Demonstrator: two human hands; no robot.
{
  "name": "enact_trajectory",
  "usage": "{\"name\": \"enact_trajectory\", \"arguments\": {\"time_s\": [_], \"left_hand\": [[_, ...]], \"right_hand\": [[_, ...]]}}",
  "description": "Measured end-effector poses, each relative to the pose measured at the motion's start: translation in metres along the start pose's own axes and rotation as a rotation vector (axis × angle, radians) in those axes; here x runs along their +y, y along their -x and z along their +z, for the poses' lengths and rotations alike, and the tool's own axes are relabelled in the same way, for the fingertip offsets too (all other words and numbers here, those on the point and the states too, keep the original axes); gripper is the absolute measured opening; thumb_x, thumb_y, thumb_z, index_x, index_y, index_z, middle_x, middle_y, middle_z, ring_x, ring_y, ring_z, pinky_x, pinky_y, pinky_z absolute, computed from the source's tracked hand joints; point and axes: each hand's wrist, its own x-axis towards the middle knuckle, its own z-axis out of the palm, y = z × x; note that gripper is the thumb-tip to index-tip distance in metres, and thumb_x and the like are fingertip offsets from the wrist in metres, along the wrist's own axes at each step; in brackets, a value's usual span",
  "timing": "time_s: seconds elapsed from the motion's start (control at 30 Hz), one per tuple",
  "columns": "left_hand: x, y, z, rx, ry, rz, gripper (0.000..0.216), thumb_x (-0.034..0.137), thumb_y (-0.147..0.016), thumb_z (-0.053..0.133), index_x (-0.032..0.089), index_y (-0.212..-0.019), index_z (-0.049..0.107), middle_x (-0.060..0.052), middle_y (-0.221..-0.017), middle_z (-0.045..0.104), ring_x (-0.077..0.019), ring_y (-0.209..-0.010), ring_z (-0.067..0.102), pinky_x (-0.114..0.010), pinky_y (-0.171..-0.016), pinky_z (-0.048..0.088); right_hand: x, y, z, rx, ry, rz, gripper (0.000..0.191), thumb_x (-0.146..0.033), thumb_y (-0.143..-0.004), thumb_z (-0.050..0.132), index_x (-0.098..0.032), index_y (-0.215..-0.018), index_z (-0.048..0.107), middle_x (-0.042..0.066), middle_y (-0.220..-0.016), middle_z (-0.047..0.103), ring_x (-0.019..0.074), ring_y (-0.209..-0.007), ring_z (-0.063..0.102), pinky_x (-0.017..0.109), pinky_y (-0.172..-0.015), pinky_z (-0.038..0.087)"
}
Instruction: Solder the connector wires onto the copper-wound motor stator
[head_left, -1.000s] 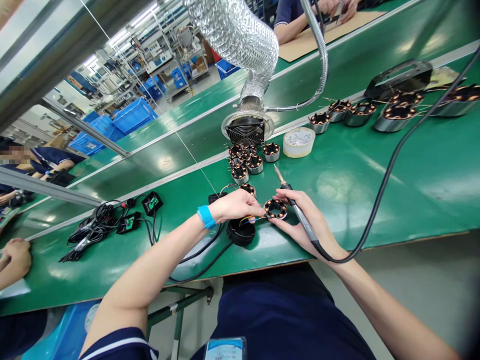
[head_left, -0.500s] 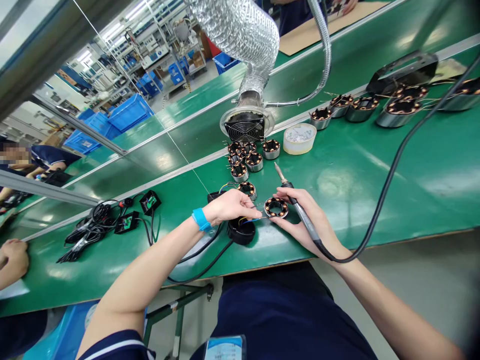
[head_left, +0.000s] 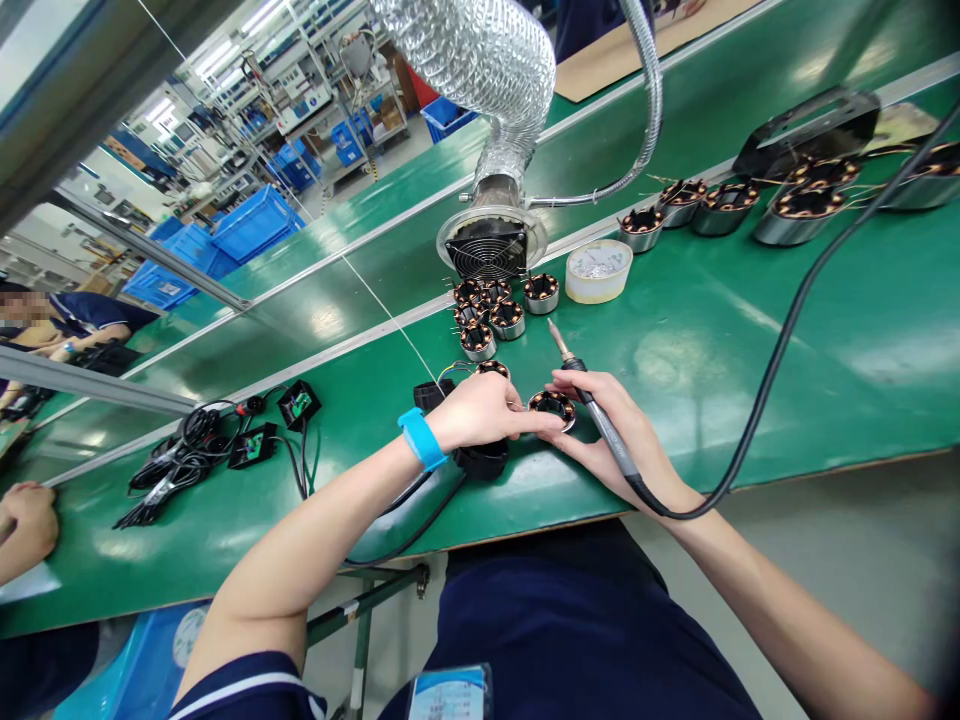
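A small ring-shaped motor stator (head_left: pixel 559 400) with copper windings sits low over the green bench between my hands. My left hand (head_left: pixel 487 410), a blue band at its wrist, has its fingers closed at the stator's left and near edge; its fingertips are partly hidden. My right hand (head_left: pixel 611 430) grips a soldering iron (head_left: pixel 611 435), its metal tip pointing up and away from me, while its thumb touches the stator's near rim. Under my left wrist are a black round housing (head_left: pixel 484 460) with a cable and, behind it, another stator (head_left: pixel 492 370), partly covered.
Several stators (head_left: pixel 508 318) stand grouped below a fume-extractor fan (head_left: pixel 487 252). A white oval tub (head_left: pixel 598 272) is beside them, and larger stators (head_left: pixel 799 215) line the right. Black cables (head_left: pixel 180 455) lie left, near another person's hand (head_left: pixel 30 525). The iron's cord (head_left: pixel 787 340) arcs across the right.
My left hand has moved right, from pinching thin wires beside the stator to the stator's near edge. My right hand and the soldering iron have barely moved.
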Motion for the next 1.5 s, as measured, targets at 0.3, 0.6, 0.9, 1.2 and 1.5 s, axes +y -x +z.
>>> {"name": "enact_trajectory", "arguments": {"time_s": [0.3,0.6,0.9,1.2,1.5], "left_hand": [[-0.007,-0.010,-0.003,-0.140,0.299,-0.075,0.035,0.047,-0.070,0.083,0.014,-0.060,0.076,-0.002,-0.061,0.067,-0.0097,-0.059,0.046,-0.026,-0.057,0.029],[-0.009,-0.015,-0.001,-0.244,0.333,-0.119,0.025,0.038,-0.074,0.074,0.013,-0.071,0.079,-0.005,-0.067,0.073,-0.0080,-0.055,0.041,-0.024,-0.049,0.022],[-0.025,-0.011,-0.007,-0.219,0.419,-0.114,0.027,0.038,-0.062,0.084,0.014,-0.072,0.078,-0.002,-0.070,0.072,-0.0066,-0.056,0.043,-0.022,-0.052,0.029],[-0.031,-0.007,-0.006,-0.227,0.374,-0.032,0.029,0.043,-0.068,0.084,0.015,-0.074,0.078,-0.004,-0.077,0.076,-0.0144,-0.076,0.063,-0.026,-0.078,0.046],[-0.033,-0.004,-0.010,-0.273,0.317,0.034,0.037,0.050,-0.076,0.079,0.014,-0.080,0.079,-0.004,-0.080,0.075,-0.0132,-0.074,0.060,-0.025,-0.075,0.042]], "right_hand": [[0.001,0.002,0.001,0.001,-0.026,0.004,0.058,-0.043,-0.089,0.079,-0.030,-0.139,0.054,0.008,-0.124,0.061,0.0252,-0.112,0.066,0.042,-0.101,0.055],[-0.001,0.001,-0.001,0.010,-0.010,-0.006,0.057,-0.046,-0.089,0.077,-0.029,-0.139,0.054,0.010,-0.125,0.061,0.0261,-0.110,0.067,0.042,-0.100,0.057],[-0.001,0.002,0.000,0.017,0.018,-0.009,0.058,-0.045,-0.088,0.079,-0.028,-0.137,0.055,0.009,-0.123,0.063,0.0265,-0.110,0.068,0.043,-0.099,0.057],[-0.001,0.002,-0.001,0.012,0.024,0.005,0.058,-0.042,-0.087,0.081,-0.028,-0.137,0.055,0.010,-0.123,0.063,0.0275,-0.110,0.067,0.045,-0.099,0.057],[0.000,0.001,0.000,0.006,0.006,0.013,0.059,-0.041,-0.086,0.081,-0.028,-0.137,0.054,0.009,-0.124,0.063,0.0273,-0.110,0.067,0.046,-0.101,0.056]]}}
